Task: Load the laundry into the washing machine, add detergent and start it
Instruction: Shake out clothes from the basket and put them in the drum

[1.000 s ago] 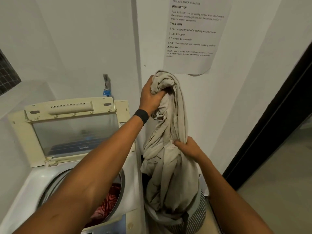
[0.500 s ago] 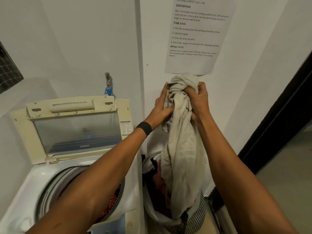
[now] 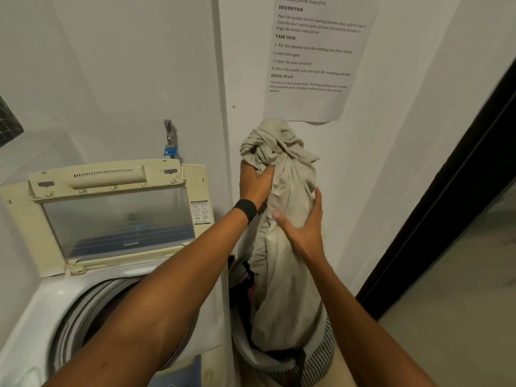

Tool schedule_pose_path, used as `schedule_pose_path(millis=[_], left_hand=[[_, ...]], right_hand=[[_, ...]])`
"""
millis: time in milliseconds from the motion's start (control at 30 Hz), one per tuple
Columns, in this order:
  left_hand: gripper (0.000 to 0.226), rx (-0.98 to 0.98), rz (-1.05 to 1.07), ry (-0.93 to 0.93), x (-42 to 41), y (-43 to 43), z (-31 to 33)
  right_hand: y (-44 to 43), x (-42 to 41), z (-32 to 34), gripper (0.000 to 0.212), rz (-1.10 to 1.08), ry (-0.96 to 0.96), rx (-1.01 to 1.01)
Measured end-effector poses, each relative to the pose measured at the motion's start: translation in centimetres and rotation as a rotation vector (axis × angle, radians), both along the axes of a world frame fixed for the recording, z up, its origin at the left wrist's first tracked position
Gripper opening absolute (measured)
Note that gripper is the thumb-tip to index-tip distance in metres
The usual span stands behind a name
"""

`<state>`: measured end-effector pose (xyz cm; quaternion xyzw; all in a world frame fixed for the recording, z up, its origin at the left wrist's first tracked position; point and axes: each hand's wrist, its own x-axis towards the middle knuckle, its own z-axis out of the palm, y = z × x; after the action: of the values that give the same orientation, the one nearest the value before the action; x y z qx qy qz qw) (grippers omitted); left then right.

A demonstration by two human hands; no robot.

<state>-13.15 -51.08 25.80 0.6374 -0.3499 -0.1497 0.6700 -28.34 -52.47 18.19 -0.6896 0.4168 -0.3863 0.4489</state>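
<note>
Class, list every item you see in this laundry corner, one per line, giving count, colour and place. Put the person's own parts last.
washing machine: one, white, lower left
lid: one, cream with a glass window, standing open at the machine's back
beige cloth: one, beige, held up over the basket, lower end hanging into it
laundry basket: one, grey-and-white striped, on the floor right of the machine
dark clothes: count unclear, dark, in the basket behind the cloth
printed sheet: one, white with black text, on the wall above the cloth
tap: one, metal with a blue fitting, on the wall behind the machine
door frame: one, black, right side
wristband: one, black, left wrist
left hand: one, grips the cloth's bunched top
right hand: one, holds the cloth lower down
</note>
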Motion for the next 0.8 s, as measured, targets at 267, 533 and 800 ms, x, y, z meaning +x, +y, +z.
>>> schedule_pose_path(millis=[267,533,800], left_hand=[[0.059,0.096,0.114,-0.139,3.0,0.9,0.2],[0.081,0.247,-0.111,-0.362,2.1,3.5,-1.7],[0.084,0.162,-0.565,-0.119,-0.5,4.9,1.0]], right_hand=[[-1.9,-2.1,0.3,0.041,0.070,0.067,-0.023],[-3.9,0.2,11.0,0.039,0.012,-0.415,-0.057],[-5.9,2.2,11.5,0.030,-0.104,-0.449,0.054]])
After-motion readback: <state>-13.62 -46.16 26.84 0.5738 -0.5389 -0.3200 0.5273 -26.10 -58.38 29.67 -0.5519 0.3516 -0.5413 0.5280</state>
